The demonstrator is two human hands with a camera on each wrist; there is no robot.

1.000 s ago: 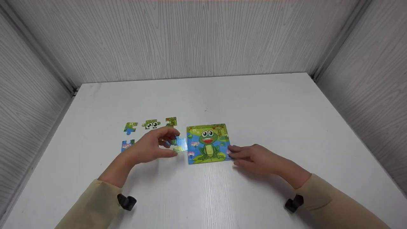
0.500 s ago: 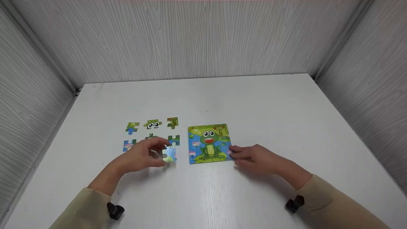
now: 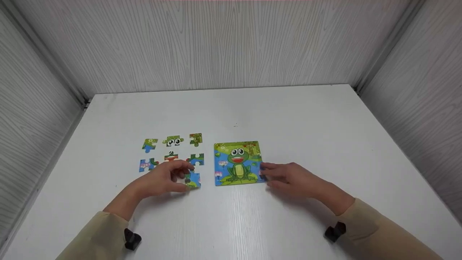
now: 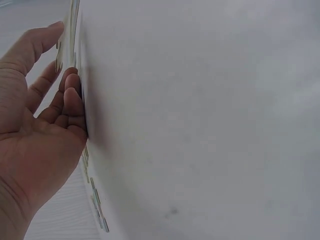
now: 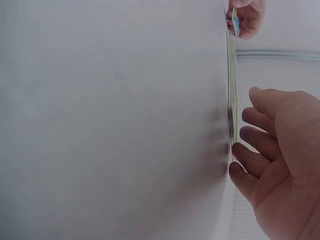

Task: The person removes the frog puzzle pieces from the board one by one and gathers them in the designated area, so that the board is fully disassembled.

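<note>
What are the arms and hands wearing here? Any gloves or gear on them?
Both hands are bare, with no gloves, rings or watch visible. The left hand and right hand come out of long, loose beige sleeves that end at the wrists. A small black device sits under the left cuff, and another black device under the right cuff.

we see a white table (image 3: 231,104) with a faint wood grain, boxed in on three sides by pale grey wood-grain walls (image 3: 223,43), evenly lit.
</note>
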